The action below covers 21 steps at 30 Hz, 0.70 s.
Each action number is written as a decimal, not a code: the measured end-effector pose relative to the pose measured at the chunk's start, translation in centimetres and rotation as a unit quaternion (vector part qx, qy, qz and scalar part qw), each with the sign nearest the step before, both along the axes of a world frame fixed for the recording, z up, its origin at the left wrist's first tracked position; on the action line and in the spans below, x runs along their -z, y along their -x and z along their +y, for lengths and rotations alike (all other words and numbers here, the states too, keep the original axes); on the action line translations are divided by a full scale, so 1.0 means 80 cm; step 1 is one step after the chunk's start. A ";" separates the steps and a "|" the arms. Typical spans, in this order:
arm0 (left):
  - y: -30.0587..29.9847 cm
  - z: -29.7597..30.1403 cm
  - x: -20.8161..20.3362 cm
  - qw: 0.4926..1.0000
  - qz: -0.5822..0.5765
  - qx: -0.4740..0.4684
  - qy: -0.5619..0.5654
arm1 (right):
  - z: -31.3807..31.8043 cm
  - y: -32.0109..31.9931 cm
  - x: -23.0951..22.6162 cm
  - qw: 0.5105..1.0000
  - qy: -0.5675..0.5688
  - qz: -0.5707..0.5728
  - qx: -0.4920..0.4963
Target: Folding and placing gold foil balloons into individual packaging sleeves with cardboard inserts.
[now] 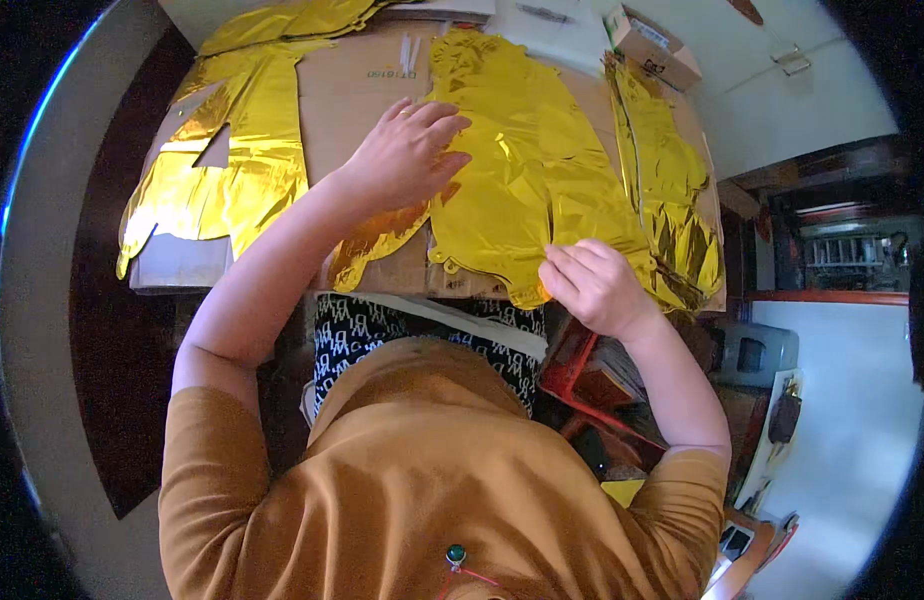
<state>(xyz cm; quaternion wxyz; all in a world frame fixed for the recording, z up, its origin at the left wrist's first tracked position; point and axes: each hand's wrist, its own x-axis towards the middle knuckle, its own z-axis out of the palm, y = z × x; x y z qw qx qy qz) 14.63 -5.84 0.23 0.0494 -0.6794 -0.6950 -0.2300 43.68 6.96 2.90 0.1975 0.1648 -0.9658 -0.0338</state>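
Note:
A flat, shiny gold foil piece (502, 160) with a wavy outline and small holed tabs at its near edge lies in the middle of the cardboard. Over its left edge is my left hand (414, 150), fingers apart and slightly curved, a ring on one of them. Whether those fingertips press on the foil I cannot tell. At the near right part of the same piece, my right hand (594, 285) is closed, thumb and fingers pinching the foil. Beneath my left wrist, a narrower foil part (382, 240) shows, partly hidden by the arm.
More gold foil lies at the left (267, 130) and right (672, 170) of the cardboard (357, 75). Two thin white strips (409, 54) rest near its far side. A small cardboard box (652, 47) stands at the back right. Below the right edge sits a red crate (582, 380).

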 end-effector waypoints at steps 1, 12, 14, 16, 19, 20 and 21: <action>-0.001 0.001 0.001 1.000 0.000 0.002 0.000 | 0.002 0.000 0.002 1.000 0.001 0.001 0.001; -0.044 0.000 0.022 0.996 -0.022 0.080 0.018 | 0.010 -0.018 0.018 0.997 -0.009 0.023 0.072; -0.045 -0.001 0.029 0.996 -0.030 0.083 0.007 | 0.010 -0.023 0.019 0.983 -0.025 0.057 0.171; -0.044 -0.002 0.030 0.996 -0.031 0.082 0.001 | 0.010 -0.019 0.007 0.945 -0.043 0.085 0.314; -0.044 -0.002 0.030 0.997 -0.020 0.081 0.005 | 0.008 -0.012 0.006 0.878 0.003 0.158 0.451; -0.044 -0.003 0.031 0.997 -0.015 0.077 0.007 | 0.003 -0.008 0.004 0.856 0.022 0.189 0.481; -0.044 -0.001 0.032 0.997 -0.009 0.077 0.005 | -0.004 -0.001 0.001 0.843 0.014 0.231 0.486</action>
